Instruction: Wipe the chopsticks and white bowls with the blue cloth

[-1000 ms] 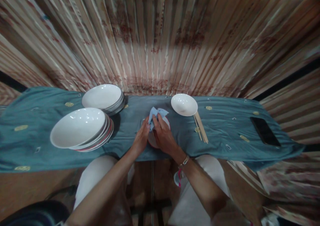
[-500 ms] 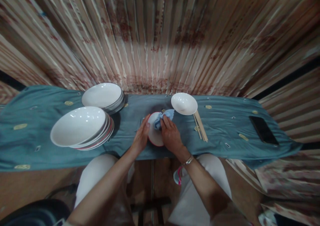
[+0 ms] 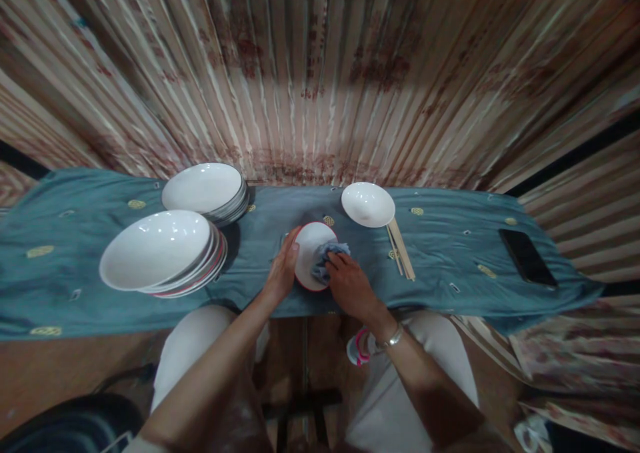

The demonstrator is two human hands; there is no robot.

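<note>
A small white bowl with a red rim (image 3: 306,256) stands on the cloth-covered table right in front of me. My left hand (image 3: 284,266) grips its left side, thumb over the rim and fingers along the outside. Bunched in my right hand (image 3: 347,283) is a blue-grey cloth (image 3: 325,259), pressed against the inside of the bowl at its right half. Part of the cloth sticks out past the fingers, and the hand hides the bowl's lower right edge.
To the left are two stacks of white dishes, a nearer one (image 3: 155,249) and a farther one (image 3: 203,187). Beyond my right hand sit a white bowl (image 3: 368,204) and several wooden chopsticks (image 3: 401,249). A black phone (image 3: 527,258) lies far right. A pleated curtain (image 3: 320,126) hangs behind the table.
My right hand and the cloth have moved down and slightly right within the bowl, uncovering its upper part. My left hand keeps its hold on the bowl's side.
</note>
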